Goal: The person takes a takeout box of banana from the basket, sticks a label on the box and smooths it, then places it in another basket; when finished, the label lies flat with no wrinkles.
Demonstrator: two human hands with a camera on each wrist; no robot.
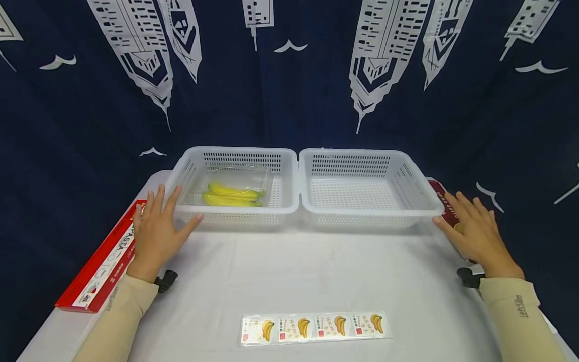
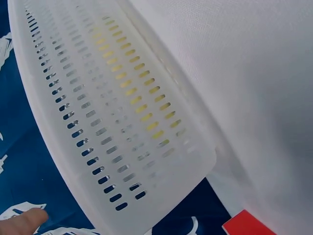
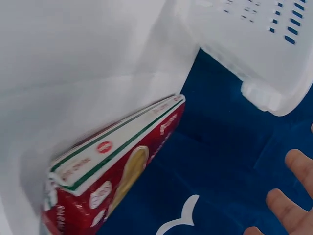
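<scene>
Left hand (image 1: 158, 234) and right hand (image 1: 479, 236) both spread, fingers apart, gripping nothing

Just inward of the left hand sits the left basket (image 1: 253, 211), with bananas (image 1: 232, 196) in a clear container (image 1: 244, 176); whether fingers touch the rim is unclear. Inward of the right hand is the right basket (image 1: 371, 212). A red pasta box (image 1: 106, 264) lies beside the left hand, a dark red packet (image 1: 441, 196) partly behind the right; an outward sweep of either hand could probably push its neighbour off the table (image 1: 339, 266)
</scene>
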